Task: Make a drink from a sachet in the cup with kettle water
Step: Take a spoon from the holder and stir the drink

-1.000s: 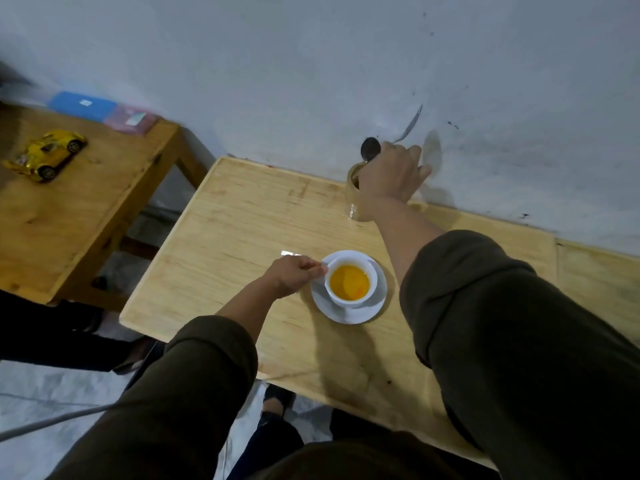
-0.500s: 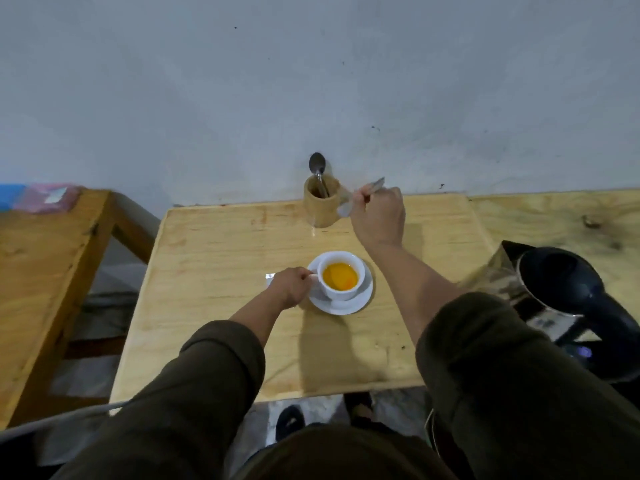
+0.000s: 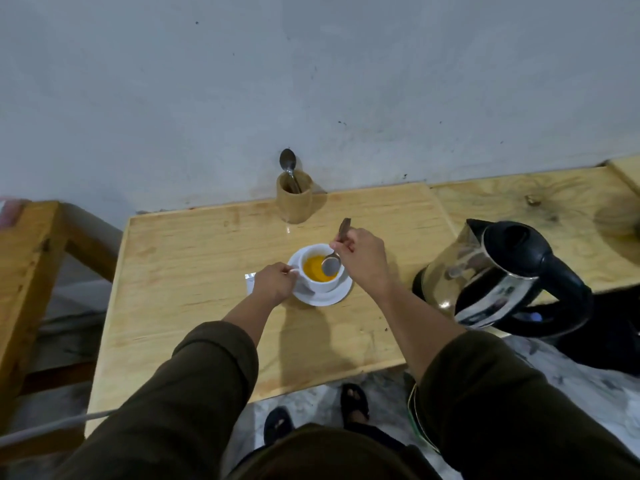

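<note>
A white cup (image 3: 325,285) holding orange liquid stands on a white saucer (image 3: 323,298) at the middle of the wooden table (image 3: 194,271). My left hand (image 3: 275,284) pinches the cup's handle. My right hand (image 3: 363,263) grips a metal spoon (image 3: 333,261) whose bowl hangs over the orange liquid. A silvery sachet (image 3: 250,279) lies flat by my left hand, mostly hidden. The steel kettle (image 3: 485,275) with a black handle stands to the right on its base.
A wooden holder (image 3: 294,202) with one more spoon (image 3: 288,164) stands against the grey wall behind the cup. A second wooden table (image 3: 27,265) is at the left. My feet in dark sandals (image 3: 353,401) show below the table's front edge.
My right hand has carried the spoon from the wooden holder down to the cup, with its bowl now over the drink. My left hand stays on the handle.
</note>
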The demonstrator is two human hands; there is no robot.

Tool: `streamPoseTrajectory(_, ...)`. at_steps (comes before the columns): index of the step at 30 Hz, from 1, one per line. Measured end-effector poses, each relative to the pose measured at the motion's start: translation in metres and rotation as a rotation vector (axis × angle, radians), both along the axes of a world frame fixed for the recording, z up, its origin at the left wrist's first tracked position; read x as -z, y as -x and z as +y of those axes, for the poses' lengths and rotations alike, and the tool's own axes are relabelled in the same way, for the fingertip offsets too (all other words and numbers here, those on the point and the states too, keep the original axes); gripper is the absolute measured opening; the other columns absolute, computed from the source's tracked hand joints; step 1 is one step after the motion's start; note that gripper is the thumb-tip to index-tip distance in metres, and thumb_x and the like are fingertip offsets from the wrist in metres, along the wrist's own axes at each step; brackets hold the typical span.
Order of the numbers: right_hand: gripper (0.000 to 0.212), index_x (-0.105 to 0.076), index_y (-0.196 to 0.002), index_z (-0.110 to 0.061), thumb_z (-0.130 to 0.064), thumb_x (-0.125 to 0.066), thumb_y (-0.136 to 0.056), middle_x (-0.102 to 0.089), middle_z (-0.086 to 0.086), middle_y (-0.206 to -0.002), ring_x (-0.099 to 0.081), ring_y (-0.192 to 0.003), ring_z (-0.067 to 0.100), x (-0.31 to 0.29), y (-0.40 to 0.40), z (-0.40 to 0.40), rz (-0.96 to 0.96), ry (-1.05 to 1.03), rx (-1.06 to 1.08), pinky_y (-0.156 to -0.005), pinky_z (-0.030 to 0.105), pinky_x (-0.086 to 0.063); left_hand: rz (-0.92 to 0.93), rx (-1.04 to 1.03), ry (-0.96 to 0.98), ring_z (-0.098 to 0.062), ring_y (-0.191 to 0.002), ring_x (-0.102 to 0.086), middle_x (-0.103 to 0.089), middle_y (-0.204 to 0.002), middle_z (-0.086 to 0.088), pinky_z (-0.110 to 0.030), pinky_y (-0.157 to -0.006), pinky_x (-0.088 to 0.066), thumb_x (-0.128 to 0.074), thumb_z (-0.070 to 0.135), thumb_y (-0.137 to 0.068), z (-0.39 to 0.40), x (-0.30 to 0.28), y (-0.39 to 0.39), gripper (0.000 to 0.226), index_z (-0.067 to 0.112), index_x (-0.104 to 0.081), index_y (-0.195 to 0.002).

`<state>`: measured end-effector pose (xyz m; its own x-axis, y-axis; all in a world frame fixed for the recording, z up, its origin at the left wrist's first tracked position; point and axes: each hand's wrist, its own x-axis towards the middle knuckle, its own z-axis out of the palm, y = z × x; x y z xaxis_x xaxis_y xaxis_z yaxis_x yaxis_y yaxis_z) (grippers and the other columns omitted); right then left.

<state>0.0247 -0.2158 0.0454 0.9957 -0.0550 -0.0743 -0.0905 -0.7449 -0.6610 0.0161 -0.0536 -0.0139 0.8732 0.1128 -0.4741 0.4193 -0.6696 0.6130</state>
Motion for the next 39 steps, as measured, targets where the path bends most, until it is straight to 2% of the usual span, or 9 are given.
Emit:
streamPoseTrajectory(5,0.031,-0.064,-0.087,0.003,-0.026,-0.053,-0.093,-0.055,0.017,-0.081,-0.058,-0.088,0.032,0.002,-0.004,-0.005,0.012,0.068,-0.078,-0.060,0.019,-0.021,0.029,-0.050,-0.006,-0.029,-0.120,-0.057,-0.062,-0.130,-0.012,-0.030,-0.097,-0.044,-0.048,0.031,-0.095,-0.002,-0.003,0.001,0.037,0.012,-0.061,-0.124)
streamPoseTrajectory(10,0.016,-0.072,-0.094,-0.011,-0.018,-0.058,-0.089,-0.069,0.009,-0.097,-0.063,-0.092,0.022,0.006,-0.009,-0.010,0.000,0.049,-0.142,-0.069,0.011,-0.031,0.048,-0.072,0.000,-0.032,-0.115,-0.060,-0.063,-0.127,-0.012,-0.034,-0.097,-0.047,-0.046,0.032,-0.096,-0.005,-0.006,0.003,0.039,0.011,-0.059,-0.126)
streamPoseTrajectory(13,0.017,-0.073,-0.097,-0.012,-0.016,-0.058,-0.089,-0.070,0.009,-0.102,-0.063,-0.096,0.022,0.006,-0.013,-0.010,0.006,0.055,-0.162,-0.082,0.021,-0.042,0.060,-0.091,-0.005,-0.032,-0.115,-0.061,-0.063,-0.128,-0.012,-0.034,-0.097,-0.048,-0.046,0.033,-0.096,-0.007,-0.008,0.004,0.040,0.012,-0.057,-0.128)
streamPoseTrajectory(18,0.021,-0.073,-0.099,-0.011,-0.013,-0.053,-0.091,-0.070,0.007,-0.109,-0.062,-0.104,0.021,0.008,-0.015,-0.007,0.044,0.040,-0.204,-0.087,0.020,-0.039,0.065,-0.105,-0.036,-0.029,-0.117,-0.059,-0.062,-0.129,-0.011,-0.029,-0.094,-0.044,-0.045,0.033,-0.097,-0.010,-0.010,0.005,0.041,0.013,-0.056,-0.130)
streamPoseTrajectory(21,0.021,-0.073,-0.097,-0.009,-0.015,-0.053,-0.091,-0.073,0.007,-0.107,-0.063,-0.103,0.021,0.010,-0.015,-0.004,0.089,0.004,-0.223,-0.090,0.024,-0.043,0.066,-0.116,-0.040,-0.028,-0.118,-0.057,-0.062,-0.129,-0.011,-0.029,-0.094,-0.043,-0.045,0.033,-0.097,-0.011,-0.010,0.006,0.040,0.012,-0.056,-0.130)
streamPoseTrajectory(25,0.021,-0.072,-0.091,-0.005,-0.018,-0.055,-0.090,-0.076,0.013,-0.090,-0.068,-0.093,0.025,0.010,-0.017,-0.006,0.163,-0.030,-0.254,-0.088,0.034,-0.052,0.073,-0.134,-0.031,-0.029,-0.117,-0.059,-0.062,-0.129,-0.011,-0.032,-0.097,-0.046,-0.044,0.033,-0.096,-0.013,-0.010,0.006,0.040,0.013,-0.057,-0.128)
streamPoseTrajectory(29,0.016,-0.068,-0.089,-0.009,-0.016,-0.054,-0.089,-0.073,0.016,-0.091,-0.067,-0.093,0.029,0.008,-0.023,-0.011,0.194,-0.008,-0.274,-0.089,0.039,-0.053,0.077,-0.136,-0.033,-0.029,-0.116,-0.059,-0.062,-0.129,-0.010,-0.032,-0.096,-0.046,-0.044,0.033,-0.096,-0.013,-0.009,0.006,0.040,0.013,-0.057,-0.128)
streamPoseTrajectory(34,0.018,-0.070,-0.093,-0.007,-0.009,-0.051,-0.092,-0.065,0.016,-0.105,-0.060,-0.101,0.028,0.004,-0.023,-0.010,0.113,0.067,-0.324,-0.089,0.035,-0.048,0.070,-0.139,-0.045,-0.029,-0.116,-0.058,-0.063,-0.128,-0.011,-0.033,-0.096,-0.046,-0.044,0.033,-0.096,-0.014,-0.009,0.005,0.039,0.013,-0.058,-0.127)
streamPoseTrajectory(39,0.020,-0.072,-0.098,-0.007,-0.010,-0.054,-0.092,-0.068,0.013,-0.110,-0.061,-0.105,0.027,0.006,-0.018,-0.005,0.105,0.018,-0.340,-0.096,0.034,-0.047,0.067,-0.143,-0.052,-0.027,-0.118,-0.057,-0.063,-0.129,-0.010,-0.029,-0.095,-0.043,-0.043,0.033,-0.096,-0.015,-0.008,0.006,0.039,0.013,-0.058,-0.127)
